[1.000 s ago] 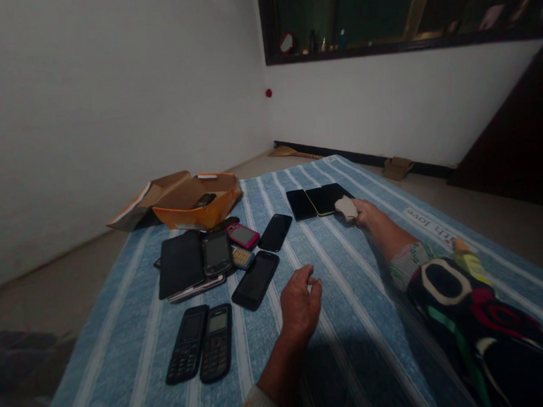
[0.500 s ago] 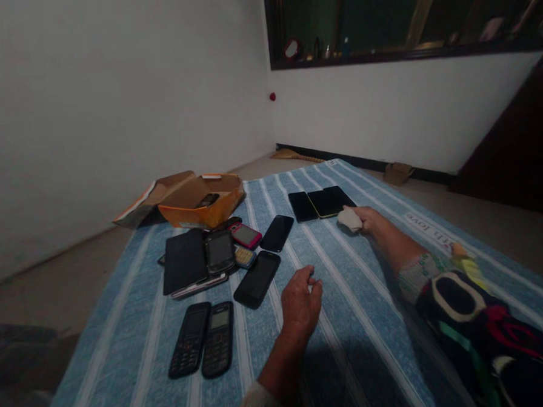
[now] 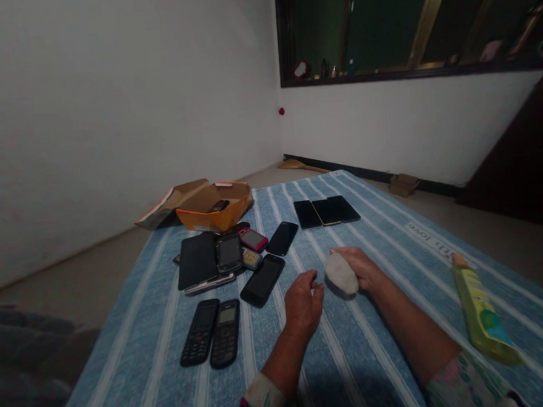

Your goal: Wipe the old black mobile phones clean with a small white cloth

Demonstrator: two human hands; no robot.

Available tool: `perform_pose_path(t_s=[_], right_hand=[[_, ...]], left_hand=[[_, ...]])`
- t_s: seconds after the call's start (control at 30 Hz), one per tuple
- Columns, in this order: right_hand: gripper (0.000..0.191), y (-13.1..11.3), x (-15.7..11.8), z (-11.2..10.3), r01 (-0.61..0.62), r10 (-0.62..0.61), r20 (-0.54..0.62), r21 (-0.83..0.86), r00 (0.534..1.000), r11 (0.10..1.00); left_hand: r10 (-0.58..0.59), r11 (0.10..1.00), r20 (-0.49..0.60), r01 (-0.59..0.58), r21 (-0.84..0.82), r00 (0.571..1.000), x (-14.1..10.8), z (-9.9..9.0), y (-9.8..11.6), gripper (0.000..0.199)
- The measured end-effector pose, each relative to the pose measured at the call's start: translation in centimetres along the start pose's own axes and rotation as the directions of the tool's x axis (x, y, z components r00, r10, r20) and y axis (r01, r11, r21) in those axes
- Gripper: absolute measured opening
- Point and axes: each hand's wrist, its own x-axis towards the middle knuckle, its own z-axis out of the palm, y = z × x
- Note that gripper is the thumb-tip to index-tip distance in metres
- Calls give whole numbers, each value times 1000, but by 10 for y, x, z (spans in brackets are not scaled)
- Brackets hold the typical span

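Observation:
My right hand (image 3: 359, 269) is closed around a whitish, rounded pad (image 3: 341, 275), perhaps a folded cloth or sponge, held over the striped cloth. To its left, my left hand (image 3: 303, 302) is loosely curled, thumb and index finger a little apart, with nothing visible in it. Nearest to that hand lies a black smartphone (image 3: 263, 280), screen up, with another smartphone (image 3: 282, 238) just beyond. Farther off, several dark phones (image 3: 327, 211) lie side by side in a row. Two black keypad phones (image 3: 225, 333) rest at the near left.
A pile with a black tablet-like slab (image 3: 197, 261), a pink-edged phone (image 3: 254, 239) and other phones lies at left. Behind it stands an open orange cardboard box (image 3: 215, 215) with a phone inside. A yellow-green bottle (image 3: 484, 314) lies at right on the blue striped cloth (image 3: 138, 350).
My right hand has drawn back from the far phone row toward me, bringing the whitish pad near my left hand. The bottle at right is now uncovered. The view has shifted slightly.

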Motion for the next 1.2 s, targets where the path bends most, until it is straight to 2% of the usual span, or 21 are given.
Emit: perform_pose_path(t_s=[0.13,0.33,0.47,0.6,0.73,0.8,0.9,1.03,1.2], right_hand=[[46,12,-12,17,69,-69,0,-68,998,995],[45,21,-17,23,221,-235,-50,-200,971,955],[44,24,-18,24,283,-313,-109,-225,943,932],[43,26,-16,21,301,-328,-198,-157,924,941],[44,26,-13,17,364,-422,-274,-239,864,900],[43,26,-15,16,392,-479,-257,-325,839,861],[39,27,-19,20,423,-528,-171,-421,832,803],[34,29,-27,26,453,-517,-13,-465,856,761],[28,30,-31,29,480,-503,75,-448,861,754]], left_hand=[[10,999,14,-11,44,1000,-1,-2,4,33],[40,998,22,-41,42,999,-5,-6,13,27],[45,998,6,-44,-43,999,-7,-6,14,26],[-6,990,-27,2,-144,1000,-9,-4,17,27],[-61,952,7,60,-299,998,-10,-2,23,34],[-36,932,53,53,-358,998,-12,-1,25,39],[26,940,74,1,-342,997,-13,1,24,40],[44,950,-20,-48,-309,999,-12,3,19,29],[-48,942,-102,12,-335,994,-8,4,15,23]])
